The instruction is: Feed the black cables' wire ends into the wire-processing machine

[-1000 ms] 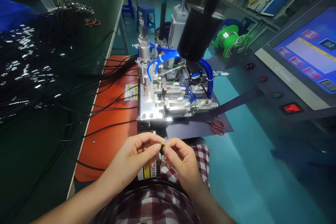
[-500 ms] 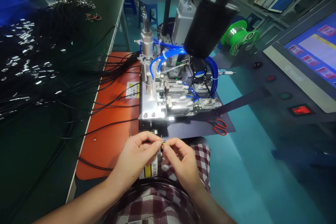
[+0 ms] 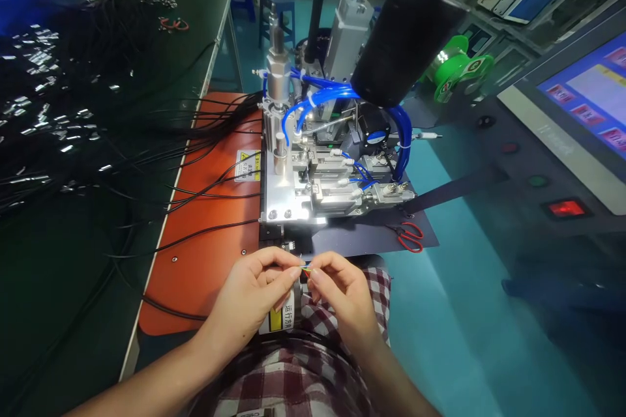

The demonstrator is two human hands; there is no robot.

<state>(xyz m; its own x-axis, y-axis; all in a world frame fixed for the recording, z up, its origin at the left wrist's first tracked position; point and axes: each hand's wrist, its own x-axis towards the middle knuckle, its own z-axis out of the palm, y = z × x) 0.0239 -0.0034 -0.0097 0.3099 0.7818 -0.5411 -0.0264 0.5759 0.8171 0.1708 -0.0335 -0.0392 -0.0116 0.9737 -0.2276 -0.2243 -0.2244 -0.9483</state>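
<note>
Left hand (image 3: 261,280), right hand (image 3: 345,290), both pinched tight on thin coloured wires (image 3: 306,268), beside near edge of dark plate (image 3: 347,244), red-handled scissors (image 3: 402,232) near its corner, teal floor (image 3: 454,313) stretching rightward

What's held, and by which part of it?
Thin coloured wires: left hand and right hand pinch them either side of the short visible stretch; ends unclear.

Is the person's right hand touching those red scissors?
Apart. In the head view, the right hand is nearer the camera than the red-handled scissors, with checked cloth and dark plate plainly showing between them.
</note>
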